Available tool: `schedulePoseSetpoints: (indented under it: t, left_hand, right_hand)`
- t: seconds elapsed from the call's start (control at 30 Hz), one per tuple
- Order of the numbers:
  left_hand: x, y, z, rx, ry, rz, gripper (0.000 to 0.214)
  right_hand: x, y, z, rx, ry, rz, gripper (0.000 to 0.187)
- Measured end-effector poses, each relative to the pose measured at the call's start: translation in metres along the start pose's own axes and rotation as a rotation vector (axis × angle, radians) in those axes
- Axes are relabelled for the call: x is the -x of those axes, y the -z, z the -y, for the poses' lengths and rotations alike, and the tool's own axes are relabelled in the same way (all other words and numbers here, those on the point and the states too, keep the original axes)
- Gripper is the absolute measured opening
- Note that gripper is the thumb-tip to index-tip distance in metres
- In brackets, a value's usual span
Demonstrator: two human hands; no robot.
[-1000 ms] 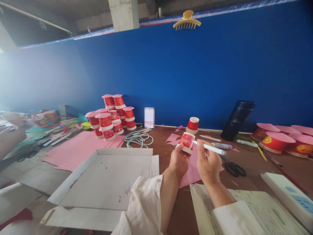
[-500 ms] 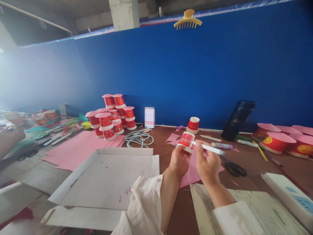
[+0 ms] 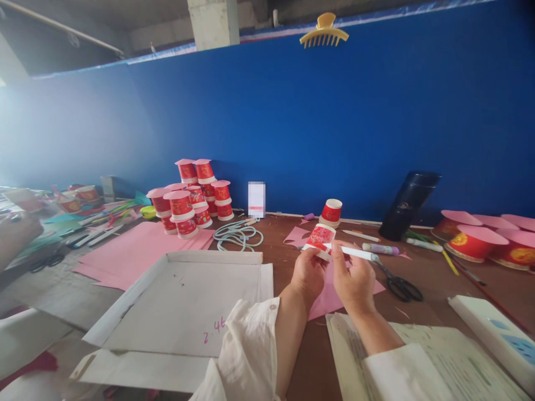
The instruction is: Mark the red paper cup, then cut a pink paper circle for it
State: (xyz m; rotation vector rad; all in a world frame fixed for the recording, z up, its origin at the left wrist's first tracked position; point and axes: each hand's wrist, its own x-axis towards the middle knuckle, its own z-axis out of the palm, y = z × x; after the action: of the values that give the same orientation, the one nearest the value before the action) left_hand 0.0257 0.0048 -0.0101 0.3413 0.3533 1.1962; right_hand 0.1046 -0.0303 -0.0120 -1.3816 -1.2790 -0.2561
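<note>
My left hand [image 3: 308, 273] is closed around the lower part of a red and white paper cup [image 3: 321, 236], which is tilted above the table. In my right hand [image 3: 354, 273] is a white marker pen [image 3: 358, 253], its tip at the lower right side of the cup. Just behind the held cup stands a second red paper cup [image 3: 331, 211]. Below my hands lies a sheet of pink paper [image 3: 326, 298], partly covered by them. A pair of black-handled scissors [image 3: 403, 288] rests to the right of my right hand.
A white box lid [image 3: 167, 306] and pink sheets [image 3: 121, 250] lie to the left, before stacked red cups [image 3: 180, 206]. At right are a black flask [image 3: 409, 203], pink-topped cups [image 3: 476, 242] and a power strip [image 3: 497, 334]. Another person's hand [image 3: 19, 239] shows far left.
The marker's tip has shifted slightly lower and to the right along the cup, my right hand moving a little with it. My left hand still holds the cup.
</note>
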Motion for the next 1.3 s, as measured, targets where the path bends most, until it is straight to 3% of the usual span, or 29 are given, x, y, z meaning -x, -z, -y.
schedulePoseSetpoints:
  t: [0.43, 0.63, 0.8, 1.0, 1.3]
  left_hand:
    - [-0.0021, 0.0002, 0.0009, 0.002, -0.004, -0.043, 0.015]
    - [-0.0007, -0.0002, -0.0001, 0.004, 0.005, -0.002, 0.015]
    - [-0.0014, -0.0003, -0.0005, 0.034, 0.020, -0.024, 0.014]
    - [-0.0055, 0.0037, 0.0007, 0.012, 0.029, -0.039, 0.007]
    - [-0.0081, 0.0060, 0.0007, 0.049, 0.037, -0.018, 0.012]
  right_hand:
    - [0.0017, -0.0021, -0.0055, 0.034, -0.010, -0.022, 0.050]
    - [0.0020, -0.0027, -0.0084, 0.073, -0.028, -0.037, 0.052]
    - [0.0010, 0.0003, -0.0057, 0.036, -0.008, -0.015, 0.045]
    - [-0.0011, 0.0027, -0.0042, 0.020, 0.003, -0.108, 0.041]
    - [0.0019, -0.0018, -0.0060, 0.037, 0.037, -0.036, 0.043]
